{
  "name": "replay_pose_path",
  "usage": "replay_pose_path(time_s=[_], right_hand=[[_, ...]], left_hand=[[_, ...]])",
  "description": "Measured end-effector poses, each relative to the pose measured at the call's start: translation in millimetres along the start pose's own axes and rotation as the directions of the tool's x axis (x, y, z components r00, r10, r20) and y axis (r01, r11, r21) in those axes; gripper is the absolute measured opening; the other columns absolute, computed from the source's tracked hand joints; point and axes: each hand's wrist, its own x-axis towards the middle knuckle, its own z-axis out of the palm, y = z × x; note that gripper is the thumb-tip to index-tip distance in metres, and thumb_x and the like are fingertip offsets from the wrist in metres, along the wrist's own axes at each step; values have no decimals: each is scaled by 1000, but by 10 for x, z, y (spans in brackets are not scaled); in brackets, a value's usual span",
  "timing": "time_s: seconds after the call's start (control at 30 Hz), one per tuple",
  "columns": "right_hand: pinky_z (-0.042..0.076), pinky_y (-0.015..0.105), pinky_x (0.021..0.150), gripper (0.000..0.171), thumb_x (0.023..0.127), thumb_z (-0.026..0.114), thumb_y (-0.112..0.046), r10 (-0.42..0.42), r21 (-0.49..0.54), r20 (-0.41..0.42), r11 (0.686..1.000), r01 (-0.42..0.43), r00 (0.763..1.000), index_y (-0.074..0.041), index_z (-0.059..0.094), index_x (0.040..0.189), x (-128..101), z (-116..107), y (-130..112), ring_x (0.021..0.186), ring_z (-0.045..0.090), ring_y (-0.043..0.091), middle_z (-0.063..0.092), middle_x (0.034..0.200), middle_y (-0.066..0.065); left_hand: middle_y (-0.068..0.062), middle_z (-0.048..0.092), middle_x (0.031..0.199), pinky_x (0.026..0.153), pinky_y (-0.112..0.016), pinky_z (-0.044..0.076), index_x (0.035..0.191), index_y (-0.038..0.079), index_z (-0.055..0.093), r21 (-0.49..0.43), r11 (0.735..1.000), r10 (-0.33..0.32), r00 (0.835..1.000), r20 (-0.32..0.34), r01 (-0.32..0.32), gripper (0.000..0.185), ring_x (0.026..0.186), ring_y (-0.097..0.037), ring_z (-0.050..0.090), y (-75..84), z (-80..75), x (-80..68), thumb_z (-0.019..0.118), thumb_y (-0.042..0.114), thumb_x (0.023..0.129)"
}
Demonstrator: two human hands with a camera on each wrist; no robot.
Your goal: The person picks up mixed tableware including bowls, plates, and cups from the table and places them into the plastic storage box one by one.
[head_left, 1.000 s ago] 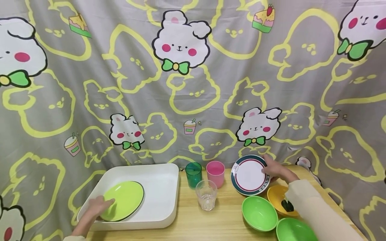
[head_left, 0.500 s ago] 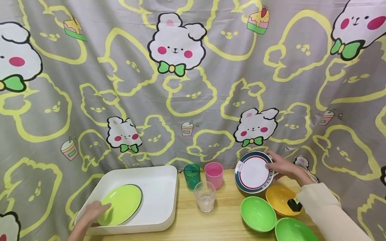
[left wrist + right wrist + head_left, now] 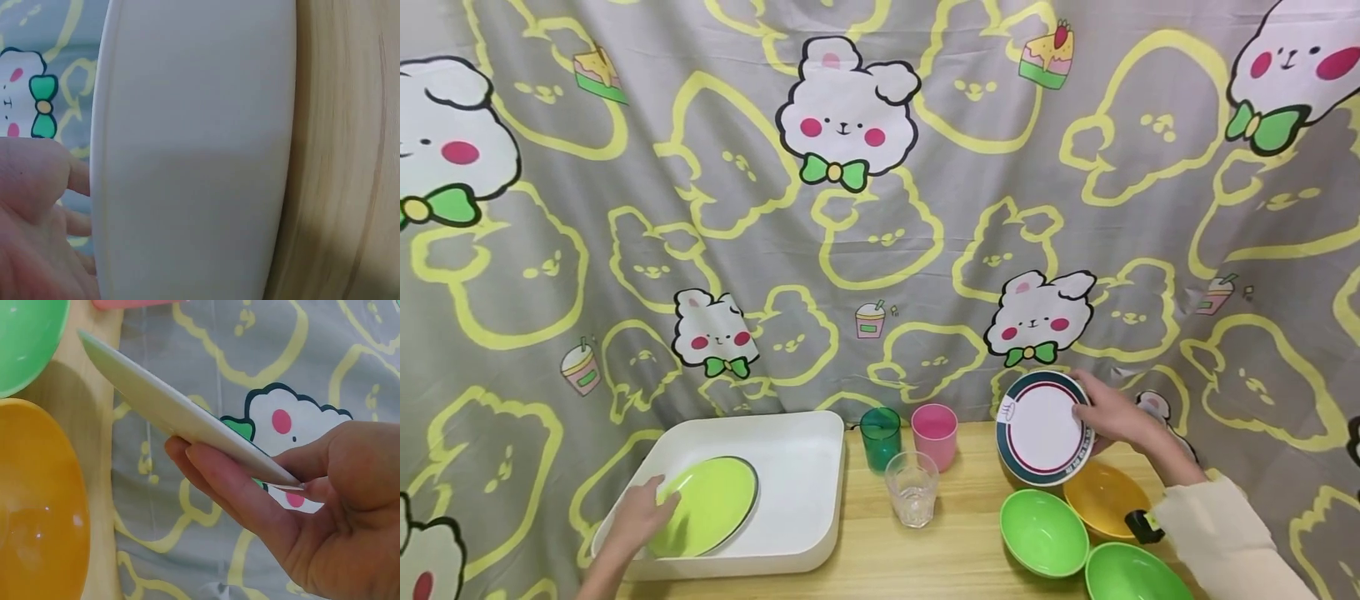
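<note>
My right hand (image 3: 1116, 408) holds a white plate (image 3: 1045, 429) with a dark green rim and a red ring, tilted above the back right of the table. In the right wrist view, the thumb lies on one face of the plate (image 3: 181, 422) and the fingers support the other. My left hand (image 3: 643, 517) hovers at the left edge of a yellow-green plate (image 3: 718, 500) lying in a white tray (image 3: 797, 467). Its thumb and forefinger stand apart. In the left wrist view, the tray's outer wall (image 3: 194, 150) hides the fingertips of this hand (image 3: 37, 219).
A green cup (image 3: 881, 437), a pink cup (image 3: 935, 437) and a clear glass (image 3: 913, 492) stand right of the tray. Two green bowls (image 3: 1043, 533) and an orange bowl (image 3: 1105, 500) sit at the right. A patterned curtain (image 3: 880, 250) hangs behind the table.
My right hand has lifted the green-rimmed plate up and to the right, tilting it more. My left fingers, over the yellow-green plate before, have drawn back to its edge and spread.
</note>
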Motion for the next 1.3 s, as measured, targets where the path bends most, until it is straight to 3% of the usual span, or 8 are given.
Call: replay_pose_path(time_s=[0.13,0.37,0.5,0.7,0.87,1.07,1.2,1.3], right_hand=[[62,48,53,57,102,45,-1,-8,-54,-67,999,5,998,9,20,152,-69,-5,-17,70,69,28,42,130,50],[62,44,51,59,102,46,1,-56,-89,-190,995,39,980,9,19,154,-208,23,25,70,69,28,42,128,51],[61,37,49,58,102,48,0,-72,-147,-260,989,34,963,10,22,153,-270,58,47,73,69,31,44,128,50],[61,38,50,56,101,53,-2,-139,-213,-380,975,59,914,10,28,150,-343,113,71,88,65,50,47,128,48],[62,41,55,56,103,53,-5,-146,-183,-448,981,69,882,10,30,151,-411,174,66,90,65,51,49,127,45],[60,28,50,61,106,50,-12,-80,-4,-498,996,89,864,4,21,158,-455,256,20,77,69,27,46,130,43],[61,30,53,65,107,48,-14,-31,128,-511,985,112,859,1,15,161,-444,329,0,72,65,6,43,135,46],[61,31,54,66,108,47,-15,3,195,-516,974,114,856,-1,11,162,-451,403,-3,71,63,1,41,139,46]], left_hand=[[-47,57,116,90,-68,49,132,-22,46,-81,996,26,998,-62,-31,50,105,-61,58,111,25,1,57,14,99],[-42,50,137,96,-62,52,147,-8,39,-258,965,-38,999,-9,34,53,119,-57,57,433,-31,1,51,25,108],[-39,50,140,97,-62,51,149,-4,39,-339,941,-36,998,-49,17,52,122,-57,55,588,-48,-2,49,28,109],[-37,50,142,100,-66,48,151,-2,39,-413,910,-25,995,-101,-19,55,125,-58,52,751,-44,-10,47,33,110],[-34,47,147,102,-58,50,153,-4,37,-479,878,-49,994,-98,-4,57,128,-54,51,874,-61,19,44,35,111],[-30,41,153,94,-32,55,158,-2,29,-606,795,-61,996,-69,6,60,133,-45,51,1044,-71,89,42,34,112],[-28,38,156,95,-30,55,159,0,28,-686,728,-54,995,-86,-19,61,134,-42,50,1197,-60,105,43,35,111],[-25,40,156,97,-33,55,158,2,30,-730,682,-44,994,-104,-46,61,134,-41,51,1314,-33,115,44,36,111]])
